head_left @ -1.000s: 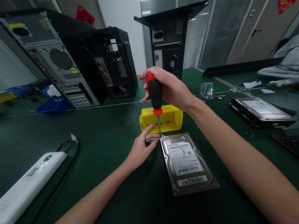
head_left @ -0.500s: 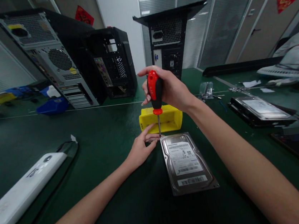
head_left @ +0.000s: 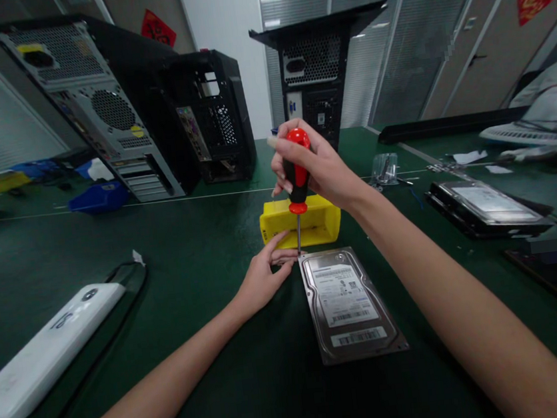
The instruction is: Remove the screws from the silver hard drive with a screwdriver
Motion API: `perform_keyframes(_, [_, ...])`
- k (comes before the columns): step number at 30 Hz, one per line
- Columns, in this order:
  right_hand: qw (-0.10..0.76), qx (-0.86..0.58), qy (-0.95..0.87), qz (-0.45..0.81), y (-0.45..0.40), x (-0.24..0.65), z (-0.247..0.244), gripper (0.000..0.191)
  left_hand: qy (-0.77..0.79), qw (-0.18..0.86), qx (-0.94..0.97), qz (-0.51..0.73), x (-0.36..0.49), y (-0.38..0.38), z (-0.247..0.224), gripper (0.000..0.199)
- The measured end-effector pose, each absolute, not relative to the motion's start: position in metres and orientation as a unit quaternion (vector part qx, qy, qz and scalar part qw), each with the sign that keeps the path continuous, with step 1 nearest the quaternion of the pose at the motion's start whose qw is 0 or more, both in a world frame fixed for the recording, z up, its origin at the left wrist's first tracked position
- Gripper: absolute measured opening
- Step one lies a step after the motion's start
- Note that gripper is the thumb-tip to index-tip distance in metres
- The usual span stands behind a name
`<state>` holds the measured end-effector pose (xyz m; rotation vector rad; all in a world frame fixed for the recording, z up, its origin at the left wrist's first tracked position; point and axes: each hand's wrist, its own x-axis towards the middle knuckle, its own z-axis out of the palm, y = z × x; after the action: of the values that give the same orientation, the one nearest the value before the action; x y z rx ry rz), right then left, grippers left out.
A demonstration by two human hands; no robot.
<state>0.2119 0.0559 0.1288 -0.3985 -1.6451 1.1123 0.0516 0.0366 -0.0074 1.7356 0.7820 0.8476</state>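
Note:
A silver hard drive with white labels lies flat on the green table. My right hand is wrapped round the handle of a red and black screwdriver. Its shaft points down, slightly tilted, with the tip at the drive's far left corner. My left hand is at that same corner, thumb and fingers close round the tip; whether they pinch a small part there is hidden. Just behind the drive is a yellow bin, its open side facing me.
Computer cases stand at the back left, another at the back centre. A white power strip lies left. More drives, a plastic bag and a blue tray are around.
The screwdriver's handle has tilted a little to the right, its tip still at the corner. My right hand's thumb and fingers have changed their hold on the handle. My left hand has stayed put.

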Motion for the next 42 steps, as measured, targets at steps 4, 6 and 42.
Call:
perform_keyframes(4, [0.488, -0.135, -0.693, 0.512, 0.055, 0.214, 0.131, 0.028, 0.325, 0.501, 0.72, 0.354, 0.051, 0.037, -0.009, 0.061])
perform_keyframes(6, [0.489, -0.153, -0.694, 0.505, 0.055, 0.214, 0.132, 0.026, 0.322, 0.499, 0.722, 0.355, 0.051, 0.037, -0.01, 0.061])
perform_keyframes(42, [0.357, -0.316, -0.869, 0.129, 0.017, 0.235, 0.165, 0.036, 0.313, 0.473, 0.737, 0.367, 0.051, 0.04, -0.012, 0.055])
